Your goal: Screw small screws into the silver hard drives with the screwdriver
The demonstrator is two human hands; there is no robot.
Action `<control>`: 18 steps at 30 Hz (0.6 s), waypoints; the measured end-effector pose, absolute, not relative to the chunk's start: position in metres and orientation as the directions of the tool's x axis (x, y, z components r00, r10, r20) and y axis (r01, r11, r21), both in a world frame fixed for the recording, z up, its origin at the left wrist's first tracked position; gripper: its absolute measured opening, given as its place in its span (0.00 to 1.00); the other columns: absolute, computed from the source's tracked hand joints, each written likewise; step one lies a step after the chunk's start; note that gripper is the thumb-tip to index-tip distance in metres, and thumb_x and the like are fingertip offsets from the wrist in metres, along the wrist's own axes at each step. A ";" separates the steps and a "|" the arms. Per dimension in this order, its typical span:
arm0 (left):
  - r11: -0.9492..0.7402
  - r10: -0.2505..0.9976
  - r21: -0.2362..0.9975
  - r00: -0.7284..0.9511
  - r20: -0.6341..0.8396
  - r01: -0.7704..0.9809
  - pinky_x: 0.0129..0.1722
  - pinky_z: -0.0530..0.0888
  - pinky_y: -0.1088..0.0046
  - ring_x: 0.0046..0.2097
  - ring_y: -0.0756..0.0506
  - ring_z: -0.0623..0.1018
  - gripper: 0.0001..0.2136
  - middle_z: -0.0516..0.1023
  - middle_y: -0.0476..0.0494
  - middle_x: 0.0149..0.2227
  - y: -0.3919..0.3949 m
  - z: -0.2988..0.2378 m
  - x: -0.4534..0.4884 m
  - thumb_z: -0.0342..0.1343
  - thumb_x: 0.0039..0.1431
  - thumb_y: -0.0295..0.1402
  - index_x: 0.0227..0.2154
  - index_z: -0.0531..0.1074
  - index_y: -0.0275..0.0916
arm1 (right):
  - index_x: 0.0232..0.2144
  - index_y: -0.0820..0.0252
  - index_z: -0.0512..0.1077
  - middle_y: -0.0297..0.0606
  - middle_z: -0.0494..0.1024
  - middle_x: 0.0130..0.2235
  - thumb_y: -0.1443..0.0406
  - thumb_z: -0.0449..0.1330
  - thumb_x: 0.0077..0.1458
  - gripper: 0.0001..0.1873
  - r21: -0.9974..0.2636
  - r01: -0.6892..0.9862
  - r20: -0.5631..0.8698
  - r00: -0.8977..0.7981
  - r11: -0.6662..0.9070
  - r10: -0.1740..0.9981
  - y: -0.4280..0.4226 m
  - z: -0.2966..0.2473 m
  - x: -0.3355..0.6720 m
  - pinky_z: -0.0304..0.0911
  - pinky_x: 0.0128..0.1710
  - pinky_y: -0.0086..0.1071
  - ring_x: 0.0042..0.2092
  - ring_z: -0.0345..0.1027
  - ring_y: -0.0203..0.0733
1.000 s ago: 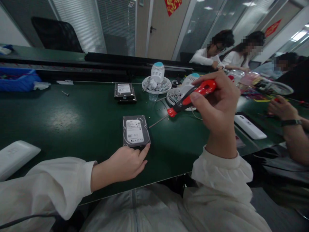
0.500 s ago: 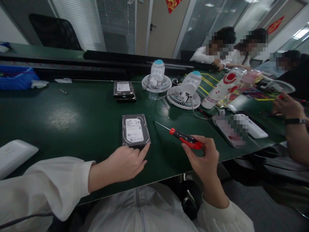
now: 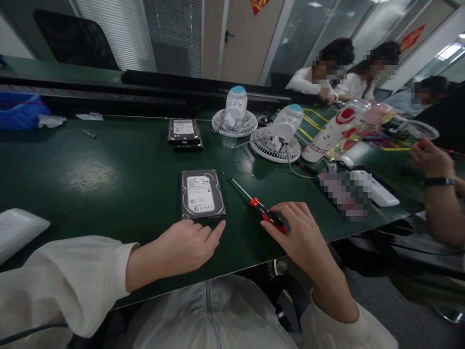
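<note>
A grey hard drive [image 3: 202, 194] lies label up on the dark green table [image 3: 109, 179]. My left hand [image 3: 185, 247] rests on the table just in front of it, loosely bent, index finger stretched toward the drive's near right corner, holding nothing. A red-and-black screwdriver [image 3: 258, 203] lies on the table to the right of the drive, its shaft pointing away and left. My right hand [image 3: 296, 232] lies over the handle's rear end with fingers spread and the thumb against the handle.
Two stacked hard drives [image 3: 184, 132] sit farther back, beside two small white fans [image 3: 235, 116] [image 3: 279, 138] and a white-and-red bottle [image 3: 332, 132]. A white box [image 3: 18, 228] lies at left, a blue bin [image 3: 20, 111] far left. Another person's hand [image 3: 430, 160] works at right; other people sit beyond.
My right hand brought the screwdriver down from in front of the fans to the table and its fingers spread over the handle. My left hand stayed by the drive.
</note>
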State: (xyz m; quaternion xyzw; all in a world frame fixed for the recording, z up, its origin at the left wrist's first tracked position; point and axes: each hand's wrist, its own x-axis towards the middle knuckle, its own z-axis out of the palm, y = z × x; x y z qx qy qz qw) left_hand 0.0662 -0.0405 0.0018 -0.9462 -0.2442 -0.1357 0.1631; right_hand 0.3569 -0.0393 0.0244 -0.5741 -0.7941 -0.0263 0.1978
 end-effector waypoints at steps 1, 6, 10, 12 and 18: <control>-0.829 0.416 -0.230 0.836 0.357 0.510 0.22 0.68 0.66 0.23 0.45 0.76 0.18 0.78 0.45 0.26 -0.040 0.003 0.065 0.52 0.67 0.29 0.55 0.73 0.22 | 0.40 0.61 0.75 0.42 0.79 0.42 0.54 0.63 0.60 0.16 -0.189 0.920 0.324 -0.272 0.344 0.906 -0.034 0.033 0.358 0.66 0.48 0.42 0.48 0.68 0.49; -0.823 0.412 -0.123 0.733 0.541 0.554 0.27 0.71 0.69 0.29 0.46 0.80 0.12 0.82 0.42 0.33 -0.039 0.010 0.053 0.49 0.69 0.28 0.49 0.72 0.29 | 0.40 0.62 0.76 0.41 0.79 0.44 0.59 0.61 0.62 0.12 -0.166 0.919 0.140 -0.338 0.359 0.931 0.033 0.066 0.358 0.66 0.53 0.40 0.51 0.70 0.44; -0.753 0.482 -0.070 0.621 0.618 0.654 0.29 0.73 0.70 0.32 0.46 0.81 0.05 0.81 0.40 0.37 -0.035 0.013 0.039 0.50 0.68 0.29 0.42 0.70 0.34 | 0.46 0.64 0.73 0.41 0.77 0.48 0.56 0.60 0.64 0.17 -0.111 0.924 -0.126 -0.378 0.366 0.917 0.109 0.067 0.349 0.71 0.54 0.42 0.50 0.72 0.39; -0.703 0.565 -0.002 0.561 0.605 0.711 0.28 0.72 0.71 0.30 0.46 0.80 0.05 0.80 0.41 0.36 -0.033 0.013 0.032 0.49 0.68 0.28 0.41 0.69 0.35 | 0.51 0.64 0.72 0.42 0.75 0.51 0.55 0.59 0.65 0.20 -0.089 0.928 -0.222 -0.372 0.362 0.901 0.136 0.062 0.344 0.72 0.52 0.41 0.50 0.72 0.40; -0.560 0.776 0.232 0.406 0.482 0.796 0.24 0.69 0.72 0.25 0.49 0.75 0.06 0.77 0.46 0.35 -0.028 0.015 0.017 0.46 0.67 0.27 0.39 0.69 0.37 | 0.53 0.63 0.70 0.43 0.74 0.53 0.55 0.59 0.65 0.21 -0.068 0.937 -0.294 -0.348 0.344 0.890 0.156 0.051 0.337 0.72 0.53 0.42 0.53 0.71 0.42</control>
